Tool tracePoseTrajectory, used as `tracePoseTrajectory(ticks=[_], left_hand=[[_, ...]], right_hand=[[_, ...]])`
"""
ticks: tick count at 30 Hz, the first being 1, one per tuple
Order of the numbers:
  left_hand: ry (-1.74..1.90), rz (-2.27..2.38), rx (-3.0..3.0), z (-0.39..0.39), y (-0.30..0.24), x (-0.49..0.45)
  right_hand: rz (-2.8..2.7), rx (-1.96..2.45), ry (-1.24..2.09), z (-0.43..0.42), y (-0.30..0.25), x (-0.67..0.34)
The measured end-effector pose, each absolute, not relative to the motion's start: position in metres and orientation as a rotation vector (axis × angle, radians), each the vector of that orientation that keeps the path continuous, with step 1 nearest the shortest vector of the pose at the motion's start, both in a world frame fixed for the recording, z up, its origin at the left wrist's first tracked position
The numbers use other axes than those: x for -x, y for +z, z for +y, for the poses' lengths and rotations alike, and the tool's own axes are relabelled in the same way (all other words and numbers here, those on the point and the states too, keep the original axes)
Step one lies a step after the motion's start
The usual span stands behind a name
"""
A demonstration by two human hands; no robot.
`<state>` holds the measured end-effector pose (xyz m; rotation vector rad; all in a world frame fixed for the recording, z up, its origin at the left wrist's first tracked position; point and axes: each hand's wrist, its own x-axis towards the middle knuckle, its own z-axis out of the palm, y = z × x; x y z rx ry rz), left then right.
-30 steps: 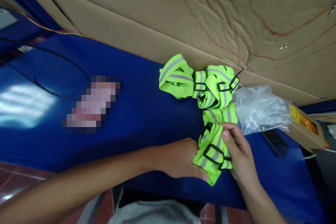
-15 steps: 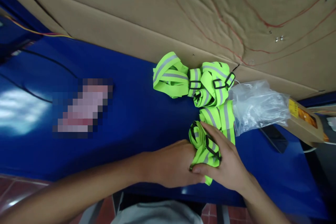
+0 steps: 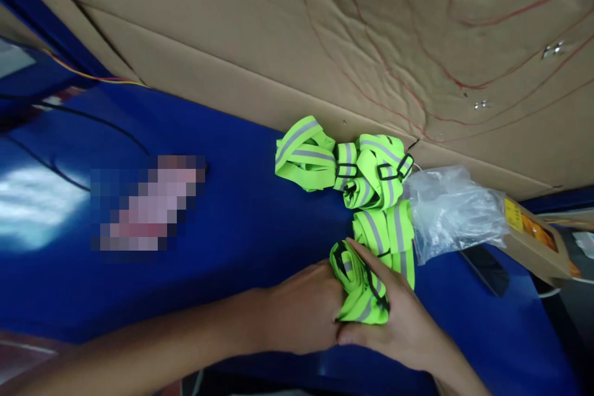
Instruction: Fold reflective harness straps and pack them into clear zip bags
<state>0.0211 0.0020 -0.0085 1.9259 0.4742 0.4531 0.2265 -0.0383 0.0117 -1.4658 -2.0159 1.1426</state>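
Both hands squeeze one folded neon-green reflective strap bundle (image 3: 357,288) with grey stripes and black buckles, near the front edge of a blue table (image 3: 241,223). My left hand (image 3: 301,309) grips its left side with curled fingers. My right hand (image 3: 394,315) wraps over its top and right side, thumb underneath. Just beyond lie three more rolled green strap bundles: one (image 3: 304,153) at the left, one (image 3: 378,170) in the middle, one (image 3: 385,229) touching the held bundle.
A crumpled clear plastic bag (image 3: 455,210) lies to the right of the bundles, against a brown cardboard box (image 3: 538,238). A large cardboard sheet (image 3: 325,43) stands along the table's far side. A dark flat object (image 3: 487,269) lies under the bag. A blurred patch (image 3: 148,207) is on the left.
My right hand slid from the bundle's right edge over its top and pressed down. The bundle got folded tighter between both hands. The view shifted slightly.
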Motion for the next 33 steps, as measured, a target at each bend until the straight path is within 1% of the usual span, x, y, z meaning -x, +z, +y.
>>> tracePoseTrajectory(ticks=[3,8,9,11,16,23,25,28,30,31,33], left_hand=[[0.403,0.519,-1.856,0.007,-0.006,-0.020],[0.186,0.446,-0.884,0.012,0.004,-0.019],[0.140,0.408,-0.760,0.011,0.004,-0.019],[0.078,0.355,-0.692,0.010,0.001,-0.019],[0.159,0.462,-1.064,0.016,0.003,-0.012],[0.112,1.050,-1.867,0.021,0.018,-0.009],[0.269,1.159,-2.018,0.020,0.015,-0.011],[0.757,1.220,-2.288,0.020,0.007,-0.012],[1.054,1.137,-2.496,0.019,0.005,-0.012],[1.129,1.080,-2.580,0.017,0.005,-0.012],[1.152,1.005,-2.655,0.014,0.005,-0.013]], right_hand=[[-1.903,1.516,1.076,-0.040,0.010,-0.219],[-1.786,1.509,0.985,-0.042,0.014,-0.212],[-1.753,1.506,0.992,-0.043,0.016,-0.212],[-1.686,1.484,1.059,-0.043,0.022,-0.215],[-1.603,1.422,1.283,-0.041,0.025,-0.215],[-1.486,1.451,1.258,-0.041,0.017,-0.209],[-1.393,1.443,1.275,-0.042,0.016,-0.212],[-1.165,1.468,1.316,-0.046,0.011,-0.216],[-1.006,1.480,1.343,-0.049,0.006,-0.216],[-0.940,1.482,1.348,-0.050,0.003,-0.215],[-0.843,1.473,1.348,-0.052,-0.003,-0.212]])
